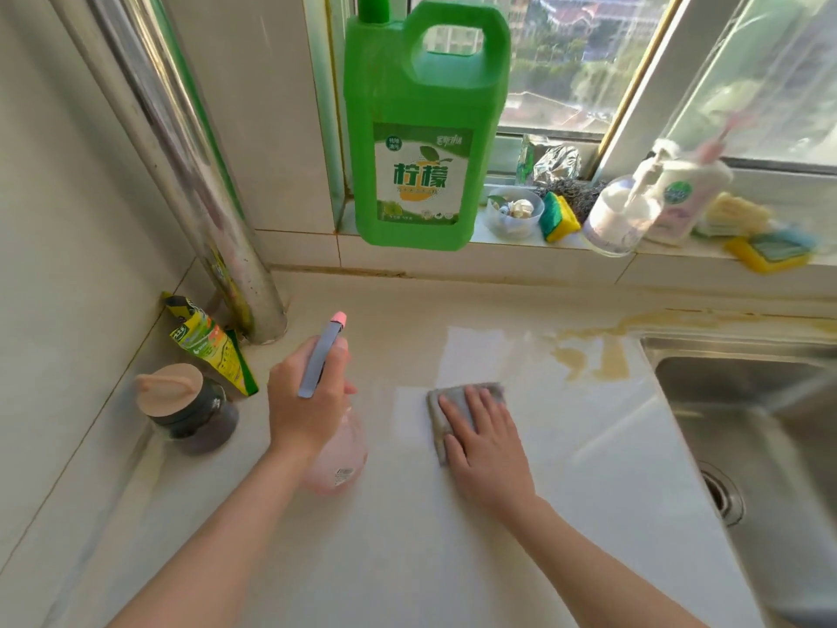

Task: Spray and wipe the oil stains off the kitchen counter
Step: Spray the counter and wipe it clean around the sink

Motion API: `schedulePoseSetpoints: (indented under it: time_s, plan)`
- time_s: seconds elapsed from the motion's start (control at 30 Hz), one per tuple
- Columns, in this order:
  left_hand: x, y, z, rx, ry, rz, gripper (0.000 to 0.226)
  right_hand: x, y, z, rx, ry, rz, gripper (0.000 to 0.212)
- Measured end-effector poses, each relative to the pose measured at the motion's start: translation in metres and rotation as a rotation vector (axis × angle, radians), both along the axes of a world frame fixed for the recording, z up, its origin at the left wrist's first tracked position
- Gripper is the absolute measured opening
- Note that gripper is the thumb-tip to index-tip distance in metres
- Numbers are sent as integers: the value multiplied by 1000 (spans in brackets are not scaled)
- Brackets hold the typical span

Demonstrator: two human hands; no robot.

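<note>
Head view: left hand [304, 410] grips the spray bottle [337, 451] upright; right hand [484, 451], fingers flat, presses the cloth [441, 414] on the surface [407, 559]; yellow oil stains [593, 351] beside the sink [747, 428] remain, so wiping appears unfinished.

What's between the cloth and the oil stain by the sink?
Head view: only bare counter, shiny there. The right hand presses the cloth flat, and the stain lies beyond it toward the sink.
</note>
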State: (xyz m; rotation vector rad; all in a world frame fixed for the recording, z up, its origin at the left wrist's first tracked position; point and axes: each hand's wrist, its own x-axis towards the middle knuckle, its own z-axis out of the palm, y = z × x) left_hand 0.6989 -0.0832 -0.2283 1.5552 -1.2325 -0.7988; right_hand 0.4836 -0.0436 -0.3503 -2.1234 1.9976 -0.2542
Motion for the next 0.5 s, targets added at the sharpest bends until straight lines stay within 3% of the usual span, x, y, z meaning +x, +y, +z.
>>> schedulePoseSetpoints:
  time_s: [0.2,0.5]
  plan:
    - [-77,4,15,12,175,-122,30,-45,37,1,21,51,364,50]
    - [-180,-7,7,76,164,-201,39,-164,-12,13,75,22,139,65]
